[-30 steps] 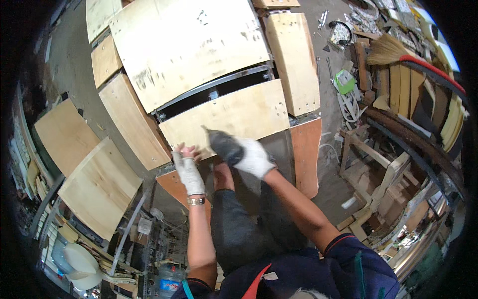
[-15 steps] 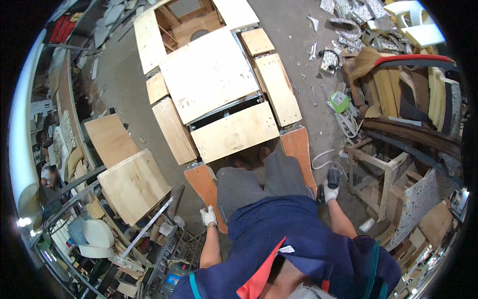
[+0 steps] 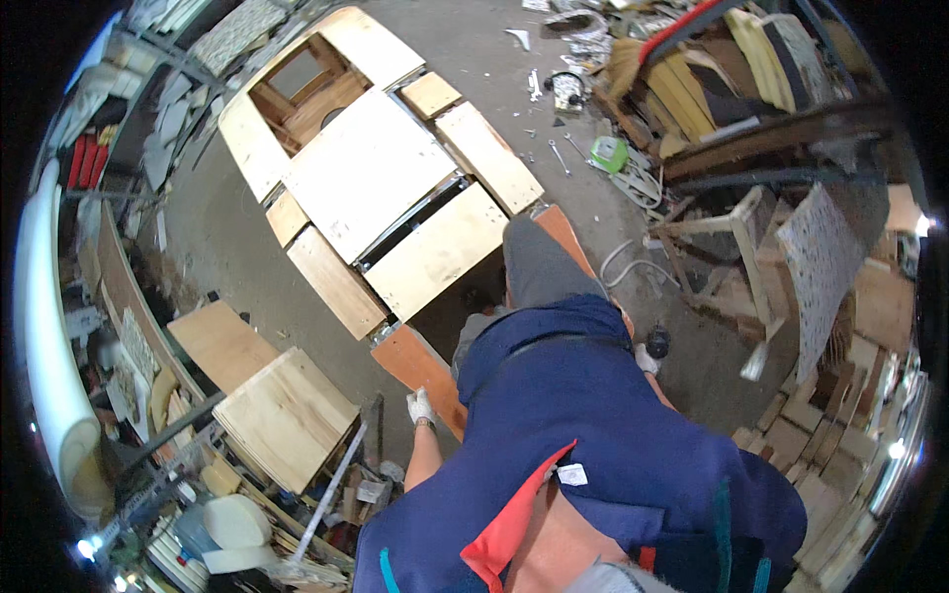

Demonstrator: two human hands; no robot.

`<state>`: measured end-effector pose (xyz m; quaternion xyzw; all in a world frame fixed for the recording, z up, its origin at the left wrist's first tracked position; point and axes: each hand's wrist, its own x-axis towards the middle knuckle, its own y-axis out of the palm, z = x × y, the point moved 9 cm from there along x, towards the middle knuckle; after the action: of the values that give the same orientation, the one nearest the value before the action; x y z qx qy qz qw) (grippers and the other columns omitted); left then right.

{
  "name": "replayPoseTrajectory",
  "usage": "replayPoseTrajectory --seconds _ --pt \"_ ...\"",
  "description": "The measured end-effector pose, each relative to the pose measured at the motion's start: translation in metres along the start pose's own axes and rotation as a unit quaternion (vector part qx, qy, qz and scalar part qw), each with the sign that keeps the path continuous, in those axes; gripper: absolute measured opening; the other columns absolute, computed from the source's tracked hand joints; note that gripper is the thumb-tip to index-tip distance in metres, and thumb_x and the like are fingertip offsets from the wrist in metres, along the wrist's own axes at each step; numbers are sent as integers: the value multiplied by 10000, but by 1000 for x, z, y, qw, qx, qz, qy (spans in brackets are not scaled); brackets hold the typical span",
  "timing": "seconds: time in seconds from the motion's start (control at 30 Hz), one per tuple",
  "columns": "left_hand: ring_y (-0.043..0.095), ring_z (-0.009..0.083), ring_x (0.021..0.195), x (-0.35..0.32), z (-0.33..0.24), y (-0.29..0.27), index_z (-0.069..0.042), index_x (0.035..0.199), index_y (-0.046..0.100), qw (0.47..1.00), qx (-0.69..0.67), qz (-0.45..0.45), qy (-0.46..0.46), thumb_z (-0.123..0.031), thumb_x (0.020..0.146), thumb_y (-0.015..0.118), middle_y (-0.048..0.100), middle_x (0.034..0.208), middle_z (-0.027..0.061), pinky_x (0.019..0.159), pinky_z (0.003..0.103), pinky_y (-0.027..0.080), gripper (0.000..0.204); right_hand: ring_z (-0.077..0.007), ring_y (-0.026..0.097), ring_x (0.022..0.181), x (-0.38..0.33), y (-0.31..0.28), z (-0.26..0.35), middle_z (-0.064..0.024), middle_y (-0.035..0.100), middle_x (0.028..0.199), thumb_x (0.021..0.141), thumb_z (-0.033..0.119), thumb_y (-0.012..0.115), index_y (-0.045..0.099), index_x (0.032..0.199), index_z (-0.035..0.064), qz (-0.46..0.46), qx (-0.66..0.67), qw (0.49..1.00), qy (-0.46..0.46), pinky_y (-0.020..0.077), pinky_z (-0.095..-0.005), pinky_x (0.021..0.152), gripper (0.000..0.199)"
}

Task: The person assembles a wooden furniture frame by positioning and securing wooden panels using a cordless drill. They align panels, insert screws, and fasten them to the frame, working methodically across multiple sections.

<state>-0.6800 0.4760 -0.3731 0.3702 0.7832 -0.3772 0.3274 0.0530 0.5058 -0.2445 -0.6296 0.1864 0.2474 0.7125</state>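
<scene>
A dark tool (image 3: 656, 343) is being gripped in the gloved right hand (image 3: 645, 360), low beside the right leg and above the concrete floor (image 3: 213, 247). The gloved left hand (image 3: 421, 406) is being hung loosely closed on nothing, just beside an orange board (image 3: 420, 368). Pale wooden panels (image 3: 435, 252) are lying ahead of both hands.

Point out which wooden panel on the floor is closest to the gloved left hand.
The orange-brown panel beside the left hand; the paler panels lie farther off.
</scene>
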Motion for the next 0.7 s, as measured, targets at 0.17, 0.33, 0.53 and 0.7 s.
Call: replayPoseTrajectory --seconds 0.17,0.33,0.53,0.7 --pt "511 164 547 26 -66 75 -140 1161 572 997 -8 80 9 -410 949 687 583 815 40 450 324 443 362 -326 681 1141 -9 -45 -49 -182 720 1230 805 403 718 663 1282 -14 -56 47 997 27 509 -424 981 636" --pt "515 148 548 73 -140 34 -172 1116 558 987 -125 88 42 -408 977 685 565 810 24 436 299 424 302 -322 677 1138 -22 21 -1 -176 719 1229 813 402 726 657 1285 -14 -6 57 998 -28 507 -422 984 634" --pt "590 147 624 21 -152 93 -126 1056 553 987 -112 95 63 -432 995 665 599 877 27 488 294 484 331 -316 671 1133 11 3 43 -169 718 1226 822 401 737 650 1289 -15 -21 44 997 -61 505 -420 986 631" --pt "590 183 575 5 -127 125 -160 1085 528 998 -34 52 -16 -504 1007 618 609 887 46 432 320 448 364 -312 667 1130 77 1 134 -163 717 1224 829 400 746 644 1292 -15 -1 36 994 -107 503 -418 989 630"
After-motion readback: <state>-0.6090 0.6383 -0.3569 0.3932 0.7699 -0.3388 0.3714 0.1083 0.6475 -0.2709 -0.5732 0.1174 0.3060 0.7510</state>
